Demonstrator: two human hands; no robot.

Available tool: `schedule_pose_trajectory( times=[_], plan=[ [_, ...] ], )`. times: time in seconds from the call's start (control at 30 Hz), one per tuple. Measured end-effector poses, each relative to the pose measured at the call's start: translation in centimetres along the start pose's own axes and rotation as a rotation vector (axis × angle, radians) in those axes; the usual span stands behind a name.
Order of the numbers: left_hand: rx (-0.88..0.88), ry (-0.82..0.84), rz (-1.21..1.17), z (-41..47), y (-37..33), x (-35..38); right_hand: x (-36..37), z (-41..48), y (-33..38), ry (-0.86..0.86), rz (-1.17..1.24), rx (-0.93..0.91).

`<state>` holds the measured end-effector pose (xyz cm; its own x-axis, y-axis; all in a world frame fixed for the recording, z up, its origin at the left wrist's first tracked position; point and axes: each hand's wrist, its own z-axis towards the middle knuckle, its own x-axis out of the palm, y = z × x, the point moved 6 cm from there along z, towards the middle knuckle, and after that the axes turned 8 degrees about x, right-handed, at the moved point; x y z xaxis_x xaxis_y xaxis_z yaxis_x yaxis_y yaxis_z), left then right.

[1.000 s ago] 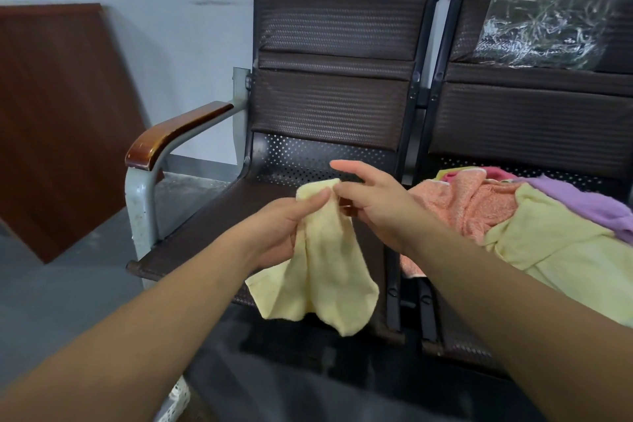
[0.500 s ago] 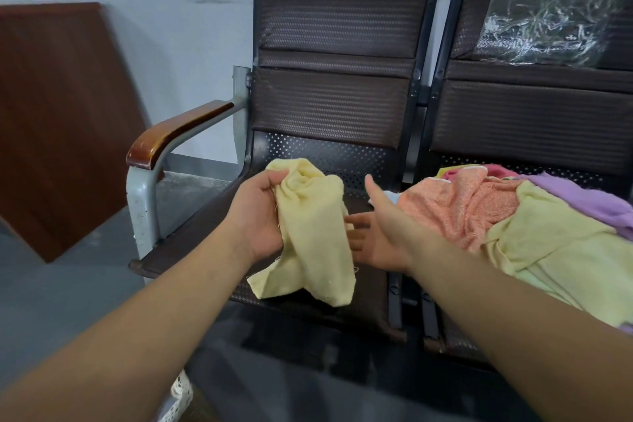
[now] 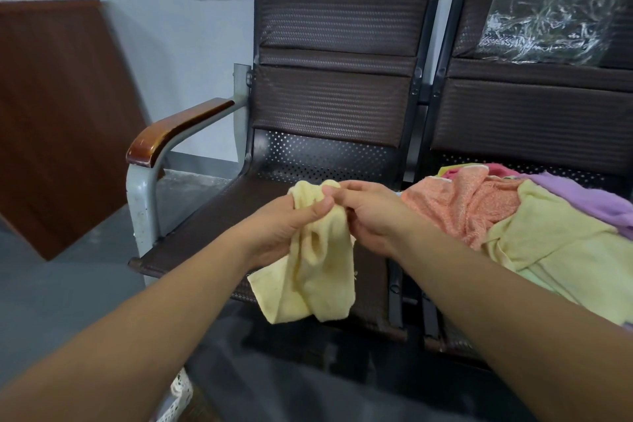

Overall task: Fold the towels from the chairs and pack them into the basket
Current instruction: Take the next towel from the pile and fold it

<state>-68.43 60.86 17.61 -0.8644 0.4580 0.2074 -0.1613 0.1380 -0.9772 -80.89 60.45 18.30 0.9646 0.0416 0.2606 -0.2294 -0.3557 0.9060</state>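
A small pale yellow towel [image 3: 315, 271] hangs bunched over the left chair's seat [image 3: 205, 229]. My left hand [image 3: 284, 229] grips its upper part, thumb across the cloth. My right hand [image 3: 370, 216] pinches the same top edge right beside it, fingers curled. On the right chair lies a pile of towels: an orange one [image 3: 462, 205], a large yellow one [image 3: 555, 260] and a purple one [image 3: 596, 202]. A white lattice rim, perhaps the basket [image 3: 180, 397], peeks out at the bottom under my left forearm.
Two dark brown chairs stand joined side by side; the left one has a wooden armrest [image 3: 171, 130]. Clear plastic wrap [image 3: 551, 20] covers the right backrest. A brown wooden board [image 3: 58, 120] leans against the wall at left.
Half a second ago my right hand was open beside the towel; now it has come up and pinches the top edge next to my left hand. The towel hangs lower.
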Motion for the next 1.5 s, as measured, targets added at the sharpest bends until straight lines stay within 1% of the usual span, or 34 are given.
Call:
schedule_pose_trajectory(
  times=[0.03,0.1,0.13,0.17,0.23,0.27,0.3,0.33,0.37,0.4,0.43,0.47,0.5,0.53,0.6,0.67,0.73,0.8,0.87,0.93,1.0,1.07,1.1,1.17,1.2,1.23,1.27,1.3,1.33,1.37,1.4,1.43,1.47,1.5],
  plan=[
    [0.015,0.001,-0.042,0.1,0.2,0.4,0.7,-0.3,0.4,0.022,-0.023,-0.024],
    [0.079,-0.105,-0.069,0.5,0.0,0.2,1.6,-0.8,1.0,0.051,-0.066,-0.067],
    [0.103,-0.161,-0.065,0.7,-0.2,-0.1,1.6,-1.0,1.4,0.031,-0.084,-0.101],
    [0.116,-0.212,-0.072,0.7,-0.4,-0.5,1.3,-1.2,1.8,-0.011,-0.114,-0.142],
    [0.095,-0.355,-0.145,0.7,-0.5,-1.6,-0.3,-1.3,2.7,-0.219,-0.331,-0.259],
    [0.070,-0.430,-0.218,0.5,-0.5,-2.2,-1.2,-1.1,2.7,-0.306,-0.431,-0.279],
    [0.050,-0.479,-0.297,0.4,-0.4,-2.6,-2.1,-0.7,2.2,-0.349,-0.478,-0.230],
    [0.037,-0.495,-0.363,0.2,-0.5,-2.6,-2.8,-0.3,0.9,-0.326,-0.424,-0.088],
    [0.028,-0.484,-0.399,0.0,-0.7,-2.5,-3.0,0.0,-0.8,-0.241,-0.294,0.111],
    [0.014,-0.459,-0.404,-0.1,-0.9,-2.2,-2.9,0.0,-2.2,-0.131,-0.146,0.275],
    [-0.001,-0.424,-0.389,-0.3,-1.0,-1.8,-2.3,0.0,-2.8,-0.011,-0.014,0.359],
    [-0.020,-0.388,-0.369,-0.4,-1.0,-1.5,-1.9,-0.1,-3.0,0.084,0.076,0.379],
    [-0.038,-0.346,-0.359,-0.4,-0.9,-1.1,-1.5,-0.2,-2.7,0.143,0.126,0.353],
    [-0.053,-0.310,-0.359,-0.4,-0.8,-0.8,-1.1,-0.1,-2.4,0.179,0.136,0.312],
    [-0.044,-0.260,-0.347,-0.2,-0.8,-0.7,-0.6,-0.2,-1.5,0.180,0.074,0.235],
    [0.006,-0.218,-0.257,0.3,-1.1,-0.9,-0.7,-0.3,-1.0,0.120,-0.012,0.172],
    [0.009,-0.176,-0.139,0.3,-1.1,-1.0,-1.6,0.0,-0.9,0.010,-0.113,0.111],
    [-0.043,-0.226,-0.080,0.1,-0.9,-2.0,-2.8,0.6,-0.6,-0.109,-0.179,0.040],
    [-0.100,-0.264,-0.094,-0.3,-1.0,-3.5,-3.6,0.7,0.3,-0.193,-0.158,-0.016],
    [-0.085,-0.224,-0.147,-0.6,-1.9,-4.4,-4.2,0.3,1.4,-0.288,-0.161,-0.048],
    [-0.017,-0.288,-0.139,-0.7,-3.0,-6.0,-5.0,-0.6,2.6,-0.409,-0.330,-0.103],
    [0.040,-0.432,0.008,-0.7,-3.9,-8.4,-5.7,-1.1,3.7,-0.501,-0.481,-0.166],
    [0.046,-0.497,0.142,-0.9,-4.4,-9.3,-6.0,-1.2,4.1,-0.519,-0.521,-0.185],
    [0.009,-0.553,0.512,-1.5,-5.9,-9.9,-6.2,-1.3,5.3,-0.544,-0.580,-0.222],
    [-0.019,-0.576,0.695,-1.7,-6.8,-10.3,-6.3,-1.4,5.9,-0.547,-0.586,-0.224],
    [-0.037,-0.618,0.805,-1.8,-8.0,-10.5,-6.3,-1.7,6.8,-0.549,-0.570,-0.235],
    [-0.039,-0.661,0.828,-1.7,-9.1,-11.0,-6.4,-1.9,7.7,-0.554,-0.511,-0.239],
    [-0.017,-0.691,0.722,-1.7,-10.2,-11.5,-6.7,-2.1,8.7,-0.559,-0.417,-0.219],
    [0.021,-0.672,0.509,-1.3,-11.2,-11.9,-7.1,-2.1,9.6,-0.543,-0.274,-0.195],
    [0.064,-0.612,0.287,-0.8,-12.0,-12.0,-7.5,-2.1,10.5,-0.511,-0.109,-0.175],
    [0.113,-0.533,0.115,-0.1,-13.0,-12.1,-7.8,-2.0,11.4,-0.479,0.021,-0.175],
    [0.144,-0.459,0.014,0.2,-13.9,-11.9,-8.1,-2.1,12.2,-0.467,0.085,-0.200],
    [0.166,-0.414,-0.005,0.3,-14.6,-11.7,-8.2,-2.5,13.0,-0.479,0.057,-0.235],
    [0.165,-0.397,0.071,0.1,-15.2,-11.2,-8.3,-2.8,13.4,-0.508,-0.029,-0.261]
  ],
)
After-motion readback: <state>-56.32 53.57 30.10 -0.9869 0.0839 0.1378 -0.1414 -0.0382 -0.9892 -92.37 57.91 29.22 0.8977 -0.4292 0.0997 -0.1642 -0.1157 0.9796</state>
